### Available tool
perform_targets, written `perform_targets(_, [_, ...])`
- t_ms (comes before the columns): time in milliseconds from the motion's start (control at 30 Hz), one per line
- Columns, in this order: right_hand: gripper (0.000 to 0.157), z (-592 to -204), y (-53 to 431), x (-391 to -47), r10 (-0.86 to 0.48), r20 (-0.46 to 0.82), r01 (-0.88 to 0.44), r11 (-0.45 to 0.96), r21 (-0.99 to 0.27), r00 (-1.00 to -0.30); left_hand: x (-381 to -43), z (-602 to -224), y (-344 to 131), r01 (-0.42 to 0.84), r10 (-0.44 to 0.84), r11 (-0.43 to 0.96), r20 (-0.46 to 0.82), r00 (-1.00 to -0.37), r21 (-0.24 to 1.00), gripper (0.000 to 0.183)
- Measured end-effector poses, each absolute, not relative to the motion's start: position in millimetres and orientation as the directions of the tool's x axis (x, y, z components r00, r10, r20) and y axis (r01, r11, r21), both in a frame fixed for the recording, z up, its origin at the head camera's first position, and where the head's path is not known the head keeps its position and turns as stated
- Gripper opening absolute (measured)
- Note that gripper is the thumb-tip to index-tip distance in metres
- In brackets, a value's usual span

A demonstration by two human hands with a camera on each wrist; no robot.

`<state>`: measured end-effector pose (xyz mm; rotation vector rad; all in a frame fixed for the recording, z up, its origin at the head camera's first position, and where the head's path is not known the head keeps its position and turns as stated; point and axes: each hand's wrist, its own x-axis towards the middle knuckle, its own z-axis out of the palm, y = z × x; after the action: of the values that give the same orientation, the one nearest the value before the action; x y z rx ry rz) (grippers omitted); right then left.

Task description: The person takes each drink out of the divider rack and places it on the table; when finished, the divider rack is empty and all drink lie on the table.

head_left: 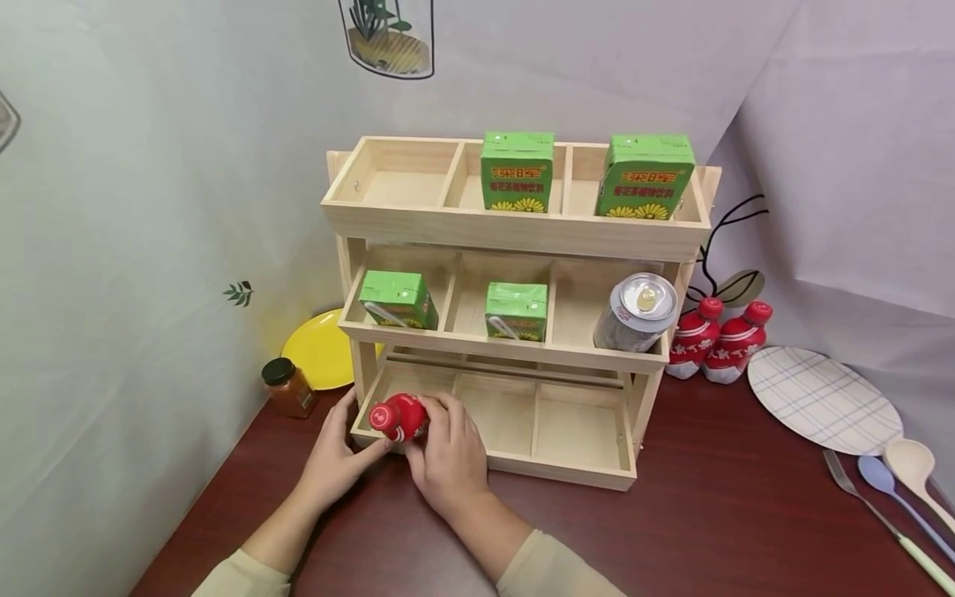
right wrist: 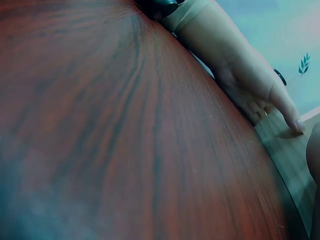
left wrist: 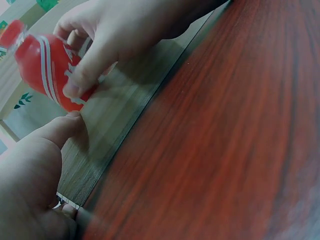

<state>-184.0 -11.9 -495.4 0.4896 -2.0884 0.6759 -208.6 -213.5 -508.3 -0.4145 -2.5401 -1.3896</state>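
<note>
My right hand [head_left: 455, 456] grips a small red plastic bottle [head_left: 400, 414] with a red cap, thumb on the near side. The bottle leans toward the left at the bottom-left compartment of a three-tier wooden shelf [head_left: 515, 236]; its base is hidden by the hand. At the bottom tier's front left corner, my left hand [head_left: 332, 464] holds the shelf. In the left wrist view its thumb [left wrist: 60, 130] presses on the front board [left wrist: 122, 105] just beside the bottle, with the fingers bent round the corner.
Green drink cartons [head_left: 517, 172] stand on the upper two tiers, with a silver can [head_left: 637, 313] at middle right. Behind the left side are a brown jar [head_left: 288, 388] and yellow plate [head_left: 319, 348]. Red bottles [head_left: 734, 342], a checked placemat [head_left: 824, 398] and a fork [head_left: 869, 489] lie right.
</note>
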Motion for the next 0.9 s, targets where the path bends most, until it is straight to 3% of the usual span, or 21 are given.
perform_targets(433, [0.062,-490.7,2.4,-178.0,-0.171,0.946,-0.816,0.562,-0.138,-0.277,-199.9,-493.2,-202.0,0.383,0.177,0.448,0.339,-0.924,0.808,0.095])
perform_targets(633, [0.057,-489.4,12.9,-171.5,-0.211,0.942,-0.834,0.541,-0.110,-0.262,-209.8,-510.0,-210.7,0.339,0.152,0.484,0.305,-0.940,0.807,0.097])
perform_targets(900, [0.056,-488.1,28.1,-162.3,-0.212,0.931,-0.843,0.516,-0.153,-0.298,-206.5,-508.5,-212.1,0.319,0.117,0.536,0.306,-0.945,0.781,0.101])
